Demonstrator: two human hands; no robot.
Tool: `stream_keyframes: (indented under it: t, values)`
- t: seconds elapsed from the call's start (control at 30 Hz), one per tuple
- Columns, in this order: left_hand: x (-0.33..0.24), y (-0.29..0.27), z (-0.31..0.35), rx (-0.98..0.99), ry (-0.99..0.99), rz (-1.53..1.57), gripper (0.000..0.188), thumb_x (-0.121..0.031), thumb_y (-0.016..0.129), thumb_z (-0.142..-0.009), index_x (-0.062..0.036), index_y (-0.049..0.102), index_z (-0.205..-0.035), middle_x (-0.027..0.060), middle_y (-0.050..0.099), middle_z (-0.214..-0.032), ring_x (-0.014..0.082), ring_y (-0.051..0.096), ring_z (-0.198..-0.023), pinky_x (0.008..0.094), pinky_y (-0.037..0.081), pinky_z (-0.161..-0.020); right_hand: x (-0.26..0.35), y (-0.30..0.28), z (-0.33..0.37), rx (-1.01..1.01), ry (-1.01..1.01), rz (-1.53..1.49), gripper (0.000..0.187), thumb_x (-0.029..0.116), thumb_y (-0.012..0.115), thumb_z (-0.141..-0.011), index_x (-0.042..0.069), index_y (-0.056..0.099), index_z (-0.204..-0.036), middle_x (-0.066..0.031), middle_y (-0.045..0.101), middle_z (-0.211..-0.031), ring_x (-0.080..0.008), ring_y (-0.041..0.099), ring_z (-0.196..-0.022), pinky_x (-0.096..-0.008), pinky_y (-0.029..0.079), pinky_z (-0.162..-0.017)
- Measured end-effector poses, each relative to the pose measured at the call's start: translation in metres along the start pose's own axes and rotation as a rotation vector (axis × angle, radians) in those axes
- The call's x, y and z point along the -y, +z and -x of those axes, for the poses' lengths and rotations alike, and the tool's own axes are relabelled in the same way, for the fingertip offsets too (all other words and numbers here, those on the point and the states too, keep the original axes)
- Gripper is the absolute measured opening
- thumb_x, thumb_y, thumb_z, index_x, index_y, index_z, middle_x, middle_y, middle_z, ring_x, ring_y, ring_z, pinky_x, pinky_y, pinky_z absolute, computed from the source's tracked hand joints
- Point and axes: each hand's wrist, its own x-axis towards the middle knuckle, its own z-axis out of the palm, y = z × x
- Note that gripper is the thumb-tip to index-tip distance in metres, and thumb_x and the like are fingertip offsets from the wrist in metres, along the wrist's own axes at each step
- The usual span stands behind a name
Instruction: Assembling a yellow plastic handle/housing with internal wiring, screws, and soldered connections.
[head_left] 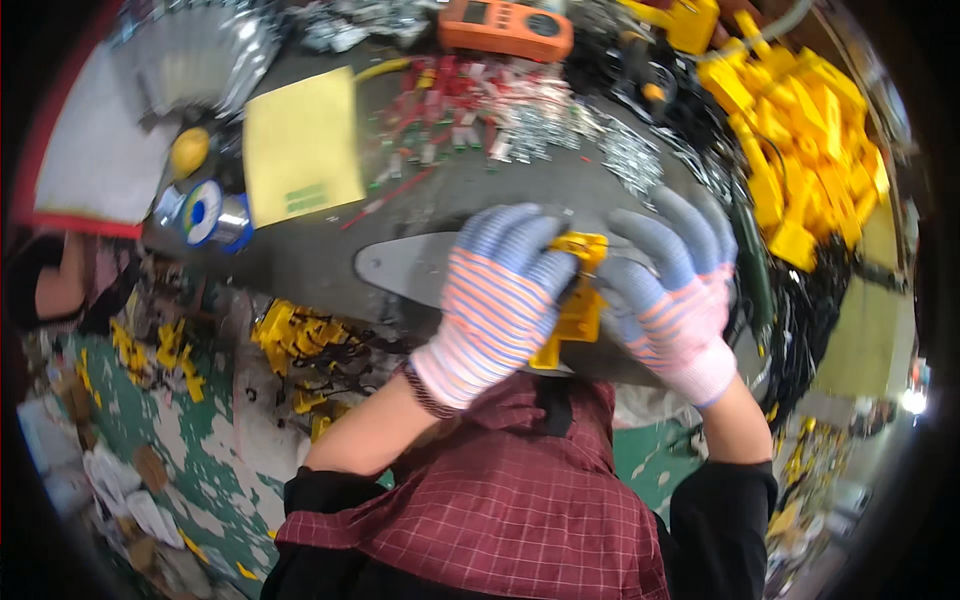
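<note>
Both my hands wear pink-and-blue striped gloves with grey fingertips. Close to the table's near edge, my left hand (503,292) is closed around a yellow plastic housing (580,318). From the other side, my right hand (682,290) has its fingers bent in, with the thumb side against the housing's right edge. The gloves cover part of the housing, and any small piece between the right fingertips is hidden. A grey tongue-shaped plate (405,264) with a small hole at its end lies on the table and runs under my left hand.
Yellow housings (805,135) pile up at the right beside black cables (800,320). Across the back lie red and white wired parts (460,100), metal terminals (630,160) and an orange meter (505,28). A yellow paper (303,148) and solder spool (208,214) sit left; another person's arm (62,280) shows beyond.
</note>
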Motion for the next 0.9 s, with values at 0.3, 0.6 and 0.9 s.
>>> stream_keyframes:
  t: [0.3, 0.6, 0.9]
  values:
    - [0.068, -0.081, 0.146, -0.789, -1.159, -0.252, 0.045, -0.012, 0.065, -0.086, 0.0036, 0.046, -0.124, 0.0139, 0.052, -0.115, 0.0254, 0.050, -0.104, 0.0383, 0.041, -0.096, 0.043, -0.029, 0.008, -0.045, 0.047, -0.610, 0.027, 0.020, 0.076, -0.060, 0.012, 0.067, -0.084, -0.0051, 0.065, -0.088, -0.0267, 0.064, -0.081, -0.0432, 0.049, -0.075]
    - [0.065, -0.128, 0.172, 0.210, -1.122, 0.425, 0.016, -0.013, 0.055, -0.094, -0.0015, 0.061, -0.103, 0.0087, 0.064, -0.097, 0.0176, 0.060, -0.086, 0.0300, 0.049, -0.078, 0.128, 0.042, -0.007, 0.184, -0.101, -1.273, 0.045, 0.030, 0.067, -0.085, 0.005, 0.057, -0.120, -0.0151, 0.061, -0.115, -0.0342, 0.060, -0.106, -0.0442, 0.048, -0.093]
    - [0.007, -0.175, 0.063, -0.753, -1.053, 1.562, 0.020, -0.022, 0.051, -0.100, -0.0043, 0.059, -0.105, 0.0082, 0.058, -0.074, 0.0176, 0.057, -0.058, 0.0318, 0.051, -0.051, 0.151, 0.039, 0.026, 0.503, 0.239, -1.860, 0.024, 0.025, 0.052, -0.101, 0.005, 0.062, -0.109, -0.0094, 0.064, -0.091, -0.0229, 0.062, -0.084, -0.0316, 0.049, -0.078]
